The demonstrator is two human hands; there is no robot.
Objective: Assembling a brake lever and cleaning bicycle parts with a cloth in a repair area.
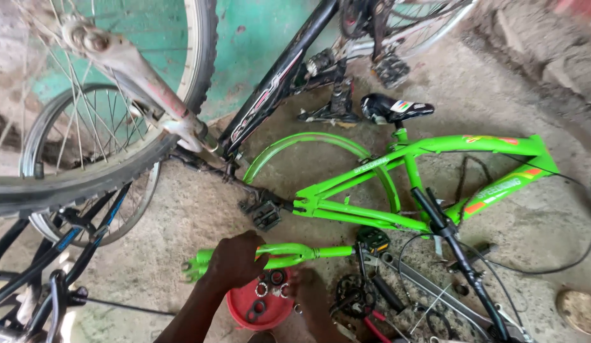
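Green bicycle fork [289,254], held over parts bowl
Left hand [235,260] clamped on the fork legs, steadying them; right hand [311,289], grip unclear, just beside red bowl [241,311] of bearings below.

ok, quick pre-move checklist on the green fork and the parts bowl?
1. Left hand gripping the green fork: ok, fingers wrapped round it.
2. Fork free of the green frame: ok, lies apart on the floor.
3. Red bowl upright, rings and bearings inside: ok.
4. Right hand position: ok, at the bowl's edge; what it holds: cannot tell.
5. Tools within reach: ok, pliers beside the bowl.
6. Fork thread condition: cannot tell.
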